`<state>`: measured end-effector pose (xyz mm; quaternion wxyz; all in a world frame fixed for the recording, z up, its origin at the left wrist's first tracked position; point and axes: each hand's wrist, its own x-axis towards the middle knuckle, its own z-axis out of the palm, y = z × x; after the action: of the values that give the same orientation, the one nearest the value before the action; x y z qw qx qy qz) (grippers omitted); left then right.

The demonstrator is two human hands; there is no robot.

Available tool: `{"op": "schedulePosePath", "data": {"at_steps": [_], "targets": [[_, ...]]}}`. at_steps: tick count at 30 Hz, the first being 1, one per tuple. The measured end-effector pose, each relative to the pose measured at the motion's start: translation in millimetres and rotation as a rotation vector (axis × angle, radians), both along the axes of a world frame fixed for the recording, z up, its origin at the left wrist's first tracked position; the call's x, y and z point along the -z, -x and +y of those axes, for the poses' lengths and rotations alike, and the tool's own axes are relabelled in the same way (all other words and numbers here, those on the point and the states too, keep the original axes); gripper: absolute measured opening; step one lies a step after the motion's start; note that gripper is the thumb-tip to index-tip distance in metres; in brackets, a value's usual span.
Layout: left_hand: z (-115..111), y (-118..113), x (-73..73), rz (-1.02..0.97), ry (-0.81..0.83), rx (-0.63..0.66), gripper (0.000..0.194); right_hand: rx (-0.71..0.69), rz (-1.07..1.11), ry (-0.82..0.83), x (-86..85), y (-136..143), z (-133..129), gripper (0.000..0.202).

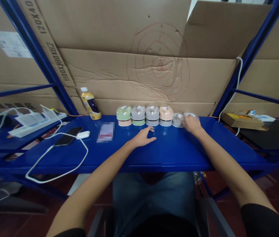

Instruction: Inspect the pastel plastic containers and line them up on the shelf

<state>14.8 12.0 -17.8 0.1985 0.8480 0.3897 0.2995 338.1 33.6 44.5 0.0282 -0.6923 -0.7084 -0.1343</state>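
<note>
My right hand (192, 124) is at the right end of a row of small rounded boxes, its fingers closed around a clear-lidded box (193, 115) that it partly hides. Just left of it, a single grey box (177, 119) stands on the table. My left hand (143, 137) hovers open over the blue tabletop, thumb and fingers apart, with nothing in it. In front of it are two-high stacks: a green box (124, 113) on a pink one, a grey box (138, 112) on a green one, a grey box (152, 112) on grey, and a peach box (166, 113) on grey.
A yellow bottle (91, 104) stands at the back left. Nearby lie a blurred-out packet (106, 132), a dark phone (69, 136) and a white cable (86, 154). Cardboard (99, 72) backs the blue table (169, 156); blue posts flank it. A power strip (37, 125) sits left.
</note>
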Motion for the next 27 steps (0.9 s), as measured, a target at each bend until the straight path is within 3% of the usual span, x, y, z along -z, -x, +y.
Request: {"op": "schedulePosePath", "data": {"at_steps": [5, 8, 11, 15, 19, 23, 25, 27], "targets": [[0, 0, -0.6, 0.011, -0.003, -0.007, 0.052, -0.031, 0.053, -0.199, -7.3, 35, -4, 0.037], [0, -1, -0.8, 0.008, -0.006, -0.003, 0.052, -0.056, 0.169, -0.288, -10.7, 67, 4, 0.048], [1, -1, 0.0, 0.009, -0.012, -0.004, 0.051, 0.012, 0.274, -0.349, -11.3, 98, 19, 0.068], [2, -1, 0.9, -0.002, -0.014, 0.003, 0.05, 0.102, 0.361, -0.301, -7.6, 119, 38, 0.072], [1, 0, -0.1, -0.014, -0.004, 0.006, 0.051, 0.084, 0.443, -0.29, -8.3, 113, 39, 0.072], [-2, 1, -1.4, -0.098, 0.034, -0.019, 0.056, 0.094, 0.57, -0.294, -22.1, 85, 23, 0.074], [-1, 2, -2.3, -0.208, 0.076, -0.015, 0.062, 0.006, 0.642, -0.301, -30.3, 66, 10, 0.074], [2, 3, -3.7, -0.358, 0.152, 0.013, 0.07, -0.202, 0.709, -0.268, -34.7, 49, -5, 0.069]]}}
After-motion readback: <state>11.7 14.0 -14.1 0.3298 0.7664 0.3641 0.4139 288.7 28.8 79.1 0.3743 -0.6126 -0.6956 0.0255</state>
